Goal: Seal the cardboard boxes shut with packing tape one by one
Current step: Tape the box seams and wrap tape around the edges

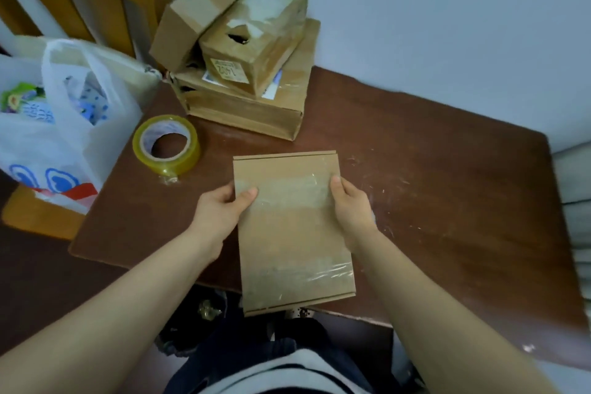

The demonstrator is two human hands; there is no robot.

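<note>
I hold box [294,233], long axis running away, left grip [220,214] and right grip [351,211] clasping its sides; tape [166,145] nearer left.

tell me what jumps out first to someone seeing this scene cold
The flat cardboard box, banded with clear tape, is front and centre, gripped at its side edges by the left hand and right hand over the brown table. A yellowish tape roll lies on the table to its left, and a messy stack of boxes rises behind it by the wall.
</note>
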